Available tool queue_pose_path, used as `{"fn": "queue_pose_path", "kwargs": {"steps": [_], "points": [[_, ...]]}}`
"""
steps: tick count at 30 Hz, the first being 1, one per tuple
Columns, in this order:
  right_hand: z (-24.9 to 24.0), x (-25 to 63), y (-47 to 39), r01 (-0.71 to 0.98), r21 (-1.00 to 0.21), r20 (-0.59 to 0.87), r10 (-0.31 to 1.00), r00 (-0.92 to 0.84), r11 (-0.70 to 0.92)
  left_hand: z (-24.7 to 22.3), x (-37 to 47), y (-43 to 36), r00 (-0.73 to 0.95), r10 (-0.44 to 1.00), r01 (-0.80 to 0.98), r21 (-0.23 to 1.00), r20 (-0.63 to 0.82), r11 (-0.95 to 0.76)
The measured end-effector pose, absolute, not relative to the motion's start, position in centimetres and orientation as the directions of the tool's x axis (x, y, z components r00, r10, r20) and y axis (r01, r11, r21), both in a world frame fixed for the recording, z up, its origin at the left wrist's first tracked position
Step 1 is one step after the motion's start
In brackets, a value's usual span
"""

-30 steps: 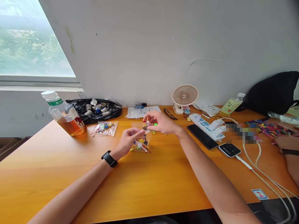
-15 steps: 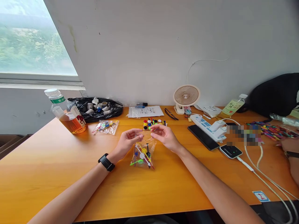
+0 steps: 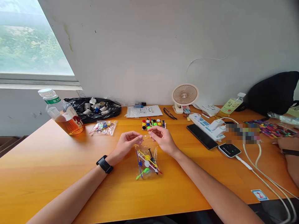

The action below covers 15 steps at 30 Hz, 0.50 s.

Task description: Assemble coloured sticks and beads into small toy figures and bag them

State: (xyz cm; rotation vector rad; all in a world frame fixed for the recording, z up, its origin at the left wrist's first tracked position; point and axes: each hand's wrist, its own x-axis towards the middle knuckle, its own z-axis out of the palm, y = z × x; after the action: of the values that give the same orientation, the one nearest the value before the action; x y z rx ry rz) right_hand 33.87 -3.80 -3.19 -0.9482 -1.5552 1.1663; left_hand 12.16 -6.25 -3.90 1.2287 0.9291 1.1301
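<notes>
A clear plastic bag (image 3: 142,160) stands low in front of me, holding several coloured plastic pieces shaped like arrows with round discs: white, yellow, blue, green, red and black. My left hand (image 3: 129,142), with a black watch on the wrist, pinches thin clear film at the bag's top between thumb and fingers. On the other side, my right hand (image 3: 163,139) pinches the same film. It stretches as a narrow strip between the fingertips, just above the bag. Where the film meets the bag is hard to make out. Beyond my hands lie rows of coloured discs with sticks (image 3: 153,123).
Another filled bag (image 3: 103,127) lies left, near a tilted tea bottle (image 3: 67,119) and a black bag (image 3: 93,110). Rightward are a phone (image 3: 202,137), a power strip (image 3: 206,126), cables, a fan (image 3: 185,95) and coloured sticks (image 3: 275,129). Another person's arm (image 3: 289,155) rests at far right.
The filled bag has shifted down toward me and slightly right, away from my fingertips. My hands keep their pinch, a little lower in view. The whole view has shifted slightly.
</notes>
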Motion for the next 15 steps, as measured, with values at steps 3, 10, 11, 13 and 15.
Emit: {"fn": "queue_pose_path", "kwargs": {"steps": [3, 10, 11, 13, 15], "points": [[-3.21, 33.68, -4.02, 0.086, -0.95, 0.265, 0.921, -0.285, 0.3, -4.07, 12.04, -5.88, 0.198, 0.979, -0.118, 0.993, 0.052, -0.029], [-3.82, 33.65, -3.74, 0.127, -0.949, 0.238, 0.918, -0.316, 0.29, -3.88, 11.78, -5.58, 0.159, 0.984, -0.082, 0.994, 0.079, -0.067], [-3.87, 33.68, -3.66, 0.12, -0.954, 0.228, 0.924, -0.307, 0.275, -3.83, 11.69, -5.55, 0.171, 0.983, -0.079, 0.995, 0.071, -0.059], [-3.88, 33.74, -3.51, 0.102, -0.962, 0.217, 0.934, -0.284, 0.255, -3.8, 11.46, -5.45, 0.209, 0.976, -0.063, 0.997, 0.061, -0.049], [-3.82, 33.8, -3.41, 0.091, -0.965, 0.215, 0.94, -0.265, 0.247, -3.9, 11.23, -5.27, 0.227, 0.971, -0.042, 0.997, 0.075, -0.067]]}}
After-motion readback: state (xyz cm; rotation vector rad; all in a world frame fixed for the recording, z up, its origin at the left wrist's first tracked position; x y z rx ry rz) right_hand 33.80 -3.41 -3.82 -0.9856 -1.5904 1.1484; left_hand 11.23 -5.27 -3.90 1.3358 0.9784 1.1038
